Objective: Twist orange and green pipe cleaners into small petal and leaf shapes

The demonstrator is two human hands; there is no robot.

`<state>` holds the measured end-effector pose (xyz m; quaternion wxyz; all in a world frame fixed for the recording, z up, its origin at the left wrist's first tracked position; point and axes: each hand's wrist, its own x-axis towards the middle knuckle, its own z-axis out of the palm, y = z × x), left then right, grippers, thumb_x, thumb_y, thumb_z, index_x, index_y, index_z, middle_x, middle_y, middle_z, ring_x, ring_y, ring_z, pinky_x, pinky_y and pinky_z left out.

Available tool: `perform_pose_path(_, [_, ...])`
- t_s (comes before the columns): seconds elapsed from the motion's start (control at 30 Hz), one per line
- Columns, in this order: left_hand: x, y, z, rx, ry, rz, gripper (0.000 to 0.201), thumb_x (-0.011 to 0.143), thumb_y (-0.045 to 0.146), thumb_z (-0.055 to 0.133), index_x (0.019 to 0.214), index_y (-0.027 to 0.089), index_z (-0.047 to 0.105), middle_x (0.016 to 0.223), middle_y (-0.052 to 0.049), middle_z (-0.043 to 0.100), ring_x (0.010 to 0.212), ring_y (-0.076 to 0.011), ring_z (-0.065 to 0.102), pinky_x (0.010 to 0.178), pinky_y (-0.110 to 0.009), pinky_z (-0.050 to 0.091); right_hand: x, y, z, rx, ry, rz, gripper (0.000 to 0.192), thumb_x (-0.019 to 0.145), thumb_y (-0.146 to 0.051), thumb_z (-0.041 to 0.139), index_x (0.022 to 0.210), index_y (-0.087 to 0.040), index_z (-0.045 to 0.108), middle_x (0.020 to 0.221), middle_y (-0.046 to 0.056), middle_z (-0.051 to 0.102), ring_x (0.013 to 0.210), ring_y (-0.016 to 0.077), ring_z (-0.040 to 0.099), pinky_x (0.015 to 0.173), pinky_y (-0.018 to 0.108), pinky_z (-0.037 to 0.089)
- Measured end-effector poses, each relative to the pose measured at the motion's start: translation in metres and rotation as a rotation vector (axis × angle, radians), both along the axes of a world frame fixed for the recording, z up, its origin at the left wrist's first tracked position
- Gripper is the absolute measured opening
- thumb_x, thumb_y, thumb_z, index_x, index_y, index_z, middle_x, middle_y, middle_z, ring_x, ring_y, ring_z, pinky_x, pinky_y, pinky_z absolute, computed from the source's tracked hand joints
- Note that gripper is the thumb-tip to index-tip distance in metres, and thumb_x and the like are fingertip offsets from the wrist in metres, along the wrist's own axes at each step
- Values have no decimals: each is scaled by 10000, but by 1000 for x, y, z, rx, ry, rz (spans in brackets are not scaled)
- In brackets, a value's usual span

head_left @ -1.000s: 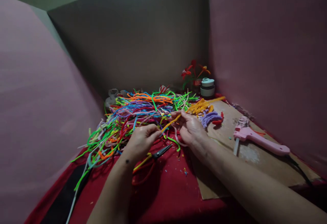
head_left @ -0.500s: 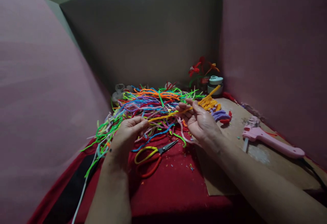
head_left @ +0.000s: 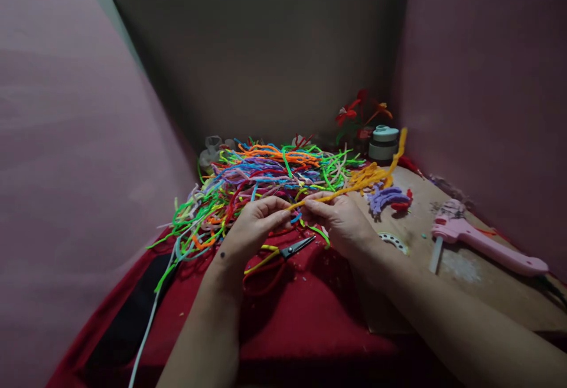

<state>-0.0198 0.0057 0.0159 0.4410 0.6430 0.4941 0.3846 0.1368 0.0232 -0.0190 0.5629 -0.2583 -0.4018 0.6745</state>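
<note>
Orange and fuzzy, a single strand (head_left: 343, 192) runs between the person's two hands above the front of the coloured pile (head_left: 266, 169) on the red-clothed desk (head_left: 310, 329), its far end apparently curving up past the orange bunch (head_left: 370, 173). The left hand (head_left: 253, 222) is nearly closed, thumb and fingertips pinching the strand where it disappears into them; the right hand (head_left: 345, 222) has thumb and fingers drawn together on it just beside, the other fingers loosely curled. The step in hand looks like working or straightening this one strand, while the scissors (head_left: 286, 251) lie below, held by neither hand. The next move would seem to call for a firm left pinch and light right fingers, the loose end clear of the bunch
</note>
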Motion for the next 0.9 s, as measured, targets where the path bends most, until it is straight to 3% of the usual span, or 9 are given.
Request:
perform_pose_path(0.13, [2,-1,0,33,8,35,156,776,284,595,746,131,586,607,16,597,554,-70,494,553,-181,379,1,0,2,16,7,-3,198,603,-258,743,676,-124,616,560,-10,588,517,91,527,539,237,403])
perform_pose_path(0.33, [7,-5,0,67,37,-9,185,784,316,577,750,137,608,595,9,592,549,-87,492,549,-199,380,0,-8,2,100,-45,41,149,668,-271,686,688,-133,634,595,2,597,519,106,525,507,249,379])
perform_pose_path(0.57, [12,-9,1,132,112,-8,191,775,310,587,720,130,617,621,5,575,561,-86,485,526,-191,374,0,-9,3,64,-74,38,156,667,-272,681,638,-132,618,572,11,592,513,99,497,515,247,359])
perform_pose_path(0.73, [11,-10,-1,118,88,-19,191,792,318,570,781,136,624,726,-26,630,656,-117,549,601,-214,415,-1,-8,1,39,-55,70,160,691,-266,663,635,-136,588,554,-8,555,496,90,479,499,238,340])
perform_pose_path(0.9, [13,-12,2,103,-22,-30,122,786,244,575,736,142,618,641,14,597,591,-84,523,578,-187,403,0,-8,0,31,-22,102,163,680,-263,674,623,-129,600,557,0,560,502,93,491,510,243,361])
